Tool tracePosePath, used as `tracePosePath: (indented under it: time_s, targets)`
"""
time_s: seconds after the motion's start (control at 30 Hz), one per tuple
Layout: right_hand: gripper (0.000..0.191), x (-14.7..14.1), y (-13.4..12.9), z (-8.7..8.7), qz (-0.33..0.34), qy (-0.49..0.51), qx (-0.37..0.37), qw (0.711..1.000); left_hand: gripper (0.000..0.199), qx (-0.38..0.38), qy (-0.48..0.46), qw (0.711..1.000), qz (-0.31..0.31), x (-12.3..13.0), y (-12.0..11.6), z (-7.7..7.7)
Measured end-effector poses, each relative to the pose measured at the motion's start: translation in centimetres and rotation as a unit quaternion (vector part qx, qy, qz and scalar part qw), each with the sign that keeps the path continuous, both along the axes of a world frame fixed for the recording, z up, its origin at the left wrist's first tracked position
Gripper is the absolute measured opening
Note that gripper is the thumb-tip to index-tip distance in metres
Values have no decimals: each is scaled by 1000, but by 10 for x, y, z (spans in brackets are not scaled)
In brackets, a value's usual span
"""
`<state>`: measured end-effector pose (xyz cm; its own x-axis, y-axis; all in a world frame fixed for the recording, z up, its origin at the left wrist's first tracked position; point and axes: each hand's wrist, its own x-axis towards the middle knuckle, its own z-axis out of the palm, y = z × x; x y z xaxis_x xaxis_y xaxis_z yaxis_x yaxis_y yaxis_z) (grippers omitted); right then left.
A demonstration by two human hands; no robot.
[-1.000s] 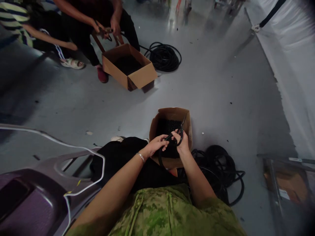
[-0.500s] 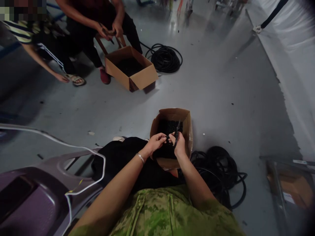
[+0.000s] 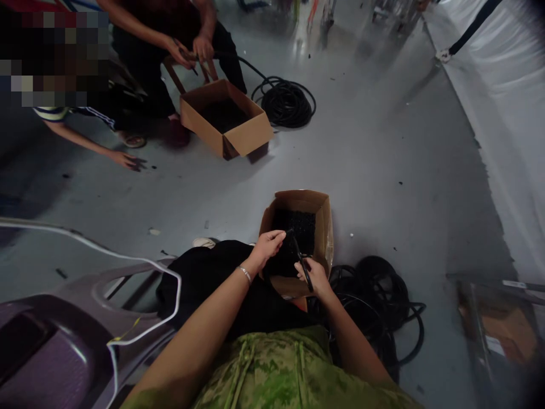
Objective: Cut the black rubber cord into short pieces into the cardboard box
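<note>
My left hand [image 3: 271, 243] is closed in a pinch over the near box, its fingertips on a small black piece [image 3: 290, 232]. What kind of piece it is cannot be made out. In my right hand [image 3: 314, 274] is a pair of dark scissors [image 3: 303, 262], the fingers wrapped round the handle. Its blades slant up and left, with the tips close to the black piece. Below both hands stands an open cardboard box [image 3: 326, 218] with many small black pieces [image 3: 300, 224] inside.
Black hose [image 3: 377, 284] lies coiled right of the box. Across the floor, a seated person works over another cardboard box [image 3: 251, 133], beside a second hose coil [image 3: 289, 105]. Another person's hand [image 3: 123, 159] reaches to the floor. A purple chair [image 3: 63, 352] and white cable [image 3: 140, 255] are at left.
My right hand has drawn back toward me with the scissors, which have swung to point up-left. My left hand stays nearly in place. The person at left has leaned down farther.
</note>
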<state>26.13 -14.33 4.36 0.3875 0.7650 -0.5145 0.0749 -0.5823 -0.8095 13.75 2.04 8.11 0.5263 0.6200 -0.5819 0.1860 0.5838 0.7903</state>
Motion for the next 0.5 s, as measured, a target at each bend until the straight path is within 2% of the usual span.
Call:
tracePosePath:
  time_s: [0.1, 0.27, 0.5]
  targets:
    - [43, -3, 7, 6, -18, 19, -6, 1000, 56, -3, 4, 1000, -10, 0, 0, 1]
    - [40, 1, 14, 13, 14, -34, -1, 999, 56, -8, 6, 1000, -10, -1, 1, 2]
    - [36, 1, 9, 8, 44, -85, 19, 995, 61, -22, 13, 1000, -11, -1, 1, 5]
